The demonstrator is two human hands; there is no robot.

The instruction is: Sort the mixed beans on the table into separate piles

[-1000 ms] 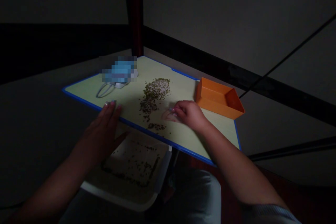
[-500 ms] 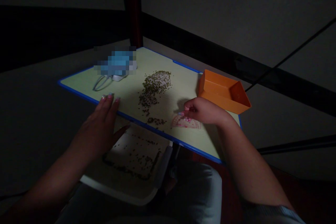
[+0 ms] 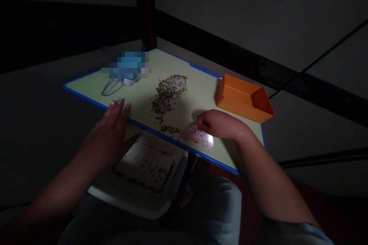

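A pale green board (image 3: 201,92) with a blue edge lies before me, carrying a long, loose band of small dark green seeds (image 3: 168,95). A smaller seed patch (image 3: 170,129) lies near the board's front edge. My right hand (image 3: 218,124) is shut at its fingertips on a transparent half-round plastic piece (image 3: 199,138) with pink marks, just right of that patch. My left hand (image 3: 110,134) lies open, with its fingertips on the board near the front edge and nothing in it.
An orange rectangular tray (image 3: 244,99) stands at the board's right back. A pixelated blue object (image 3: 128,65) with a pale loop (image 3: 110,87) lies at the back left. Below the board, a white tray (image 3: 126,201) with scattered seeds rests over my lap. A dark post (image 3: 146,7) rises behind.
My right hand and the plastic piece moved right, then slightly back left, and the piece turned. My left hand stayed nearly still, and the view tilted slightly.
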